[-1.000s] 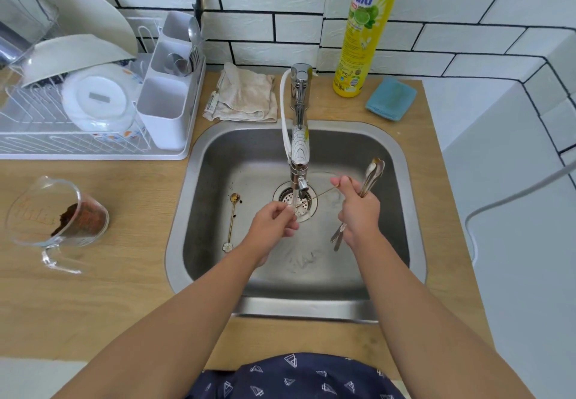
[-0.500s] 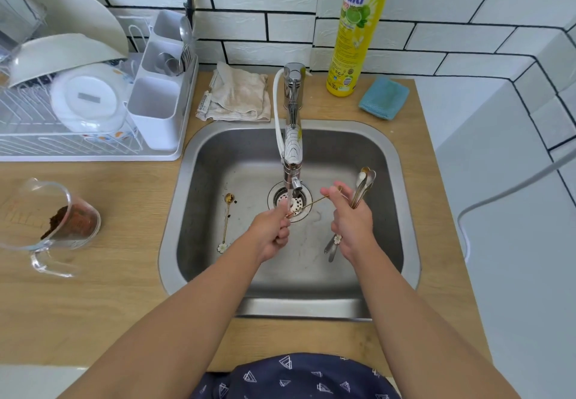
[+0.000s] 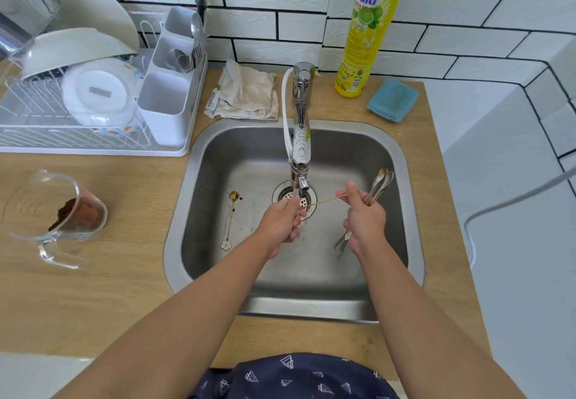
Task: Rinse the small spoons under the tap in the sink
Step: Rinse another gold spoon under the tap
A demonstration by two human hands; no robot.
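Water runs from the chrome tap (image 3: 301,161) into the steel sink (image 3: 402,161). Under the stream, my left hand (image 3: 282,222) closes around the bowl end of a thin gold spoon (image 3: 324,201). My right hand (image 3: 363,219) pinches that spoon's handle end and also grips a bundle of small spoons (image 3: 380,185), their bowls pointing away from me. Another gold spoon with a flower handle (image 3: 230,220) lies on the sink floor at the left.
A dish rack (image 3: 93,136) with plates and a cutlery holder stands at the back left. A glass jug with brown powder (image 3: 59,214) sits on the wooden counter. A cloth (image 3: 246,93), a yellow soap bottle (image 3: 367,33) and a blue sponge (image 3: 392,99) line the back.
Both hands stay under the tap with the thin gold spoon between them; the left hand rubs its bowl end. The view has shifted only a little.
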